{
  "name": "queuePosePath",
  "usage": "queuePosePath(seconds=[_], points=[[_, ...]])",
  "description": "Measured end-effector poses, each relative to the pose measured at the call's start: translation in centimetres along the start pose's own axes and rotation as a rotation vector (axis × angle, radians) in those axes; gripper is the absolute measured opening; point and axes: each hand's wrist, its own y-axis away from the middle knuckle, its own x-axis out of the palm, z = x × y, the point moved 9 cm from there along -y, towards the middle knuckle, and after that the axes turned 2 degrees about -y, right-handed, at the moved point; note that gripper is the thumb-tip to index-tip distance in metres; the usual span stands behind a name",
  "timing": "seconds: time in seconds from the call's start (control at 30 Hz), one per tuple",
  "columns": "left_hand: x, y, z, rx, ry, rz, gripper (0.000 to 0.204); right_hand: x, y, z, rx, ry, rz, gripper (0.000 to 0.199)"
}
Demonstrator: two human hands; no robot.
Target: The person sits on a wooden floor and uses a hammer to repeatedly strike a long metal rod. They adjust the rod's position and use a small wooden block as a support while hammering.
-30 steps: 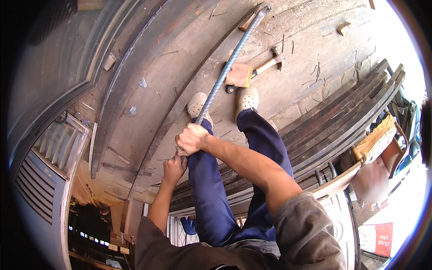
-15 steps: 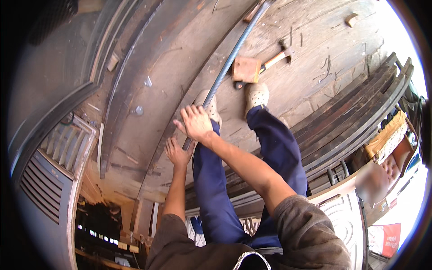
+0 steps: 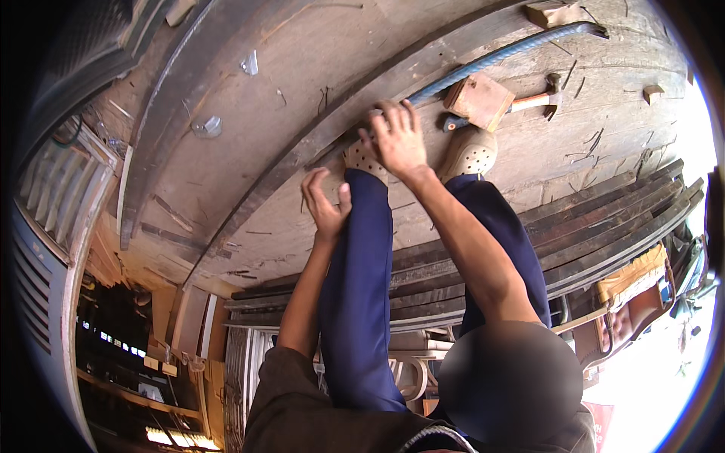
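Observation:
A long blue ribbed bar (image 3: 502, 54) runs from the upper right down to my right hand (image 3: 399, 140). That hand lies over the bar with its fingers stretched and slightly blurred, not wrapped round it. My left hand (image 3: 325, 208) is lower and to the left, fingers bent and apart from the thumb, with nothing seen between them. It is beside my left trouser leg. Beneath the bar is a curved dark beam (image 3: 294, 155). To the right of the bar a wooden block (image 3: 480, 100) rests over the handle of a claw hammer (image 3: 532, 102).
My beige clogs (image 3: 470, 153) stand on the worn wooden surface (image 3: 589, 136), among scattered nails. Stacked dark curved slats (image 3: 596, 215) lie at the right. Another curved beam (image 3: 162, 113) lies at the left, near clear plastic pieces (image 3: 208, 126). A small wood piece (image 3: 555, 13) is by the bar's far end.
The view has turned, so the bar now slants more to the right. My left hand has come away from the bar's near end. My right hand still lies over the bar.

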Motion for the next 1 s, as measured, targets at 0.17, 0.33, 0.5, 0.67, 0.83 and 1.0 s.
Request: queuePosePath(seconds=[0.17, 0.33, 0.5, 0.67, 0.83, 1.0], points=[[0.4, -0.3, -0.5, -0.019, 0.085, 0.149, 0.026, 0.8, 6.8, -9.9, 0.976, -0.785, -0.347, 0.045], [-0.8, -2.6, -4.3, 0.123, 0.093, 0.217, 0.024, 7.1, 2.5, -10.7, 1.381, -1.583, -0.487, 0.061], [-1.5, -4.2, -7.2, 0.226, -0.033, 0.254, 0.027, 5.2, 1.8, -10.8, 1.460, -1.503, -0.775, 0.047], [-3.5, -3.4, -9.0, 0.136, -0.435, 0.354, 0.042, -2.0, 5.6, -6.7, 1.334, -1.577, -0.672, 0.042], [-6.4, 3.3, -14.1, -0.214, -0.407, 0.924, 0.038, -9.8, 10.9, -3.0, 1.415, -1.469, -0.672, 0.035], [-14.3, 7.7, -23.4, -0.407, -0.055, 0.936, 0.039, -12.9, 14.3, 1.0, 1.402, -1.278, -0.406, 0.039]])
